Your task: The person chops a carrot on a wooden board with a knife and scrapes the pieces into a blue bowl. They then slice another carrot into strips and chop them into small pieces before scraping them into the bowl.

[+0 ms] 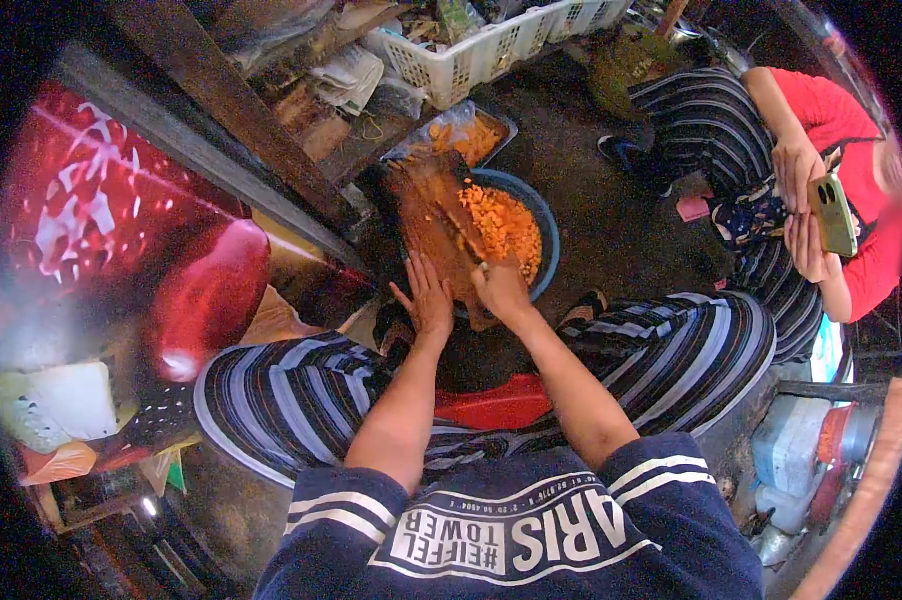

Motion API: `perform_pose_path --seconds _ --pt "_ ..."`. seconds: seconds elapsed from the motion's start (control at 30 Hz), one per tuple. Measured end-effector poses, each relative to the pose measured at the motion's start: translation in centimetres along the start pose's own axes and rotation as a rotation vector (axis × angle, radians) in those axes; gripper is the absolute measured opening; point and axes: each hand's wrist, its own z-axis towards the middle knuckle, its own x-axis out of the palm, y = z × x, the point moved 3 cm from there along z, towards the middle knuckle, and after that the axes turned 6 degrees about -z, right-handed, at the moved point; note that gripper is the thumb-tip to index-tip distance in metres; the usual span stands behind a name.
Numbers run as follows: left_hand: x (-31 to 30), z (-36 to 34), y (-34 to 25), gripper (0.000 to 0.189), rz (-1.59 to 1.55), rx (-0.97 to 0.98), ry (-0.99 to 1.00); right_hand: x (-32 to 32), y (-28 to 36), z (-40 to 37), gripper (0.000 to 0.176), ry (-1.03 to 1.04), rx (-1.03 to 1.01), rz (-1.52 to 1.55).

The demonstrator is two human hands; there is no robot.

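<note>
Left hand: from my remote seat I see the left hand (426, 298) lying flat on the near end of the cutting board (421, 215), fingers spread and open, holding nothing.
Right hand: the right hand (501, 288) sits just right of the left one, fingers curled tight round the handle of a knife (463, 228).
Knife: its blade points away from me, lying along the board's right edge where the board meets the bowl.
Cutting board: dark wood, tilted, its far end higher; its right side rests over the rim of the blue bowl (549, 240).
Diced carrot: the diced carrot (509, 225) fills the blue bowl, heaped just right of the blade. I cannot tell whether any pieces remain on the board.
Bowl position: on the dark floor, in front of my knees, centre of the scene.
Far side: a tray (471, 135) with more orange pieces lies beyond the board, and a white basket (471, 55) stands farther still.
Near side: a red stool (496, 405) shows between my striped trouser legs.
Right side: another person sits there in a red top, both hands round a phone (833, 212), well apart from the bowl.
</note>
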Motion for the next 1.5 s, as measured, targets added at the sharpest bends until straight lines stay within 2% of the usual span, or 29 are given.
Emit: perform_pose_path --seconds 0.03,0.2,0.27,0.47,0.53,0.6,0.63,0.73,0.77,0.87,0.93,1.0,1.07,1.17,1.27,1.3,1.37,1.43,1.5 --pt "0.1 -0.2 0.1 0.061 0.004 0.0 -0.001 0.3 0.8 -0.1 0.035 0.06 -0.078 -0.021" --pt "0.9 -1.2 0.1 0.061 0.047 0.038 -0.001 2.8 0.3 0.5 0.034 0.065 -0.052 -0.037" --pt "0.2 -1.6 -0.4 0.06 0.04 0.035 0.022 1.8 -0.2 0.5 0.033 0.052 0.009 0.075" --pt "-0.6 -1.4 -1.6 0.058 0.002 -0.009 0.09 -1.3 -3.4 0.9 0.036 -0.057 0.14 0.054" --pt "-0.8 -1.2 -2.0 0.058 -0.002 -0.01 0.092 -1.6 -3.2 0.2 0.039 -0.059 0.11 0.051" --pt "-1.4 -0.8 -2.4 0.059 -0.082 0.023 0.071 -0.4 -2.8 -0.8 0.042 0.081 0.172 -0.023" --pt "-1.0 -0.5 -2.4 0.059 -0.084 0.031 0.076 -0.1 -3.0 -1.4 0.042 0.076 0.181 -0.023" --pt "-0.4 0.5 -2.0 0.06 -0.176 -0.053 0.009 1.2 -3.1 -3.6 0.043 0.235 0.073 -0.072" --pt "-0.5 0.8 -2.1 0.061 -0.153 -0.07 -0.005 -0.8 -2.2 -4.1 0.041 0.251 0.07 -0.018" --pt "-0.7 1.5 -2.2 0.061 -0.138 -0.113 0.012 -2.0 -4.4 -2.9 0.04 0.211 0.099 -0.074" --pt "-0.4 1.6 -2.4 0.06 -0.152 -0.14 0.042 -2.5 -5.5 -1.9 0.038 0.147 0.176 -0.001" --pt "-0.4 1.7 -2.4 0.058 -0.182 -0.131 -0.028 -2.6 -6.5 -0.5 0.032 -0.063 0.239 -0.015" --pt "-0.1 2.0 -2.4 0.058 -0.194 -0.122 -0.044 -2.6 -5.8 0.3 0.031 0.008 0.239 -0.05" --pt "-0.2 2.2 -2.5 0.059 -0.206 -0.11 -0.052 -2.7 -2.4 0.9 0.039 0.023 0.047 -0.021" --pt "-0.7 2.6 -2.6 0.059 -0.193 -0.092 -0.057 -0.6 -2.8 2.9 0.041 0.064 0.059 -0.04" --pt "-0.8 2.7 -2.7 0.06 -0.187 -0.081 -0.065 -0.4 -3.4 3.4 0.041 0.063 0.057 -0.036" --pt "-0.5 2.8 -2.6 0.06 -0.199 -0.074 -0.067 -1.5 -4.3 3.9 0.043 0.139 0.251 0.183" --pt "-0.3 3.0 -2.9 0.059 -0.216 -0.062 -0.067 0.0 -7.3 5.4 0.043 0.107 0.204 0.091" --pt "-0.3 3.2 -3.6 0.053 -0.302 0.03 -0.072 2.0 -10.3 6.2 0.043 0.075 0.162 -0.003"
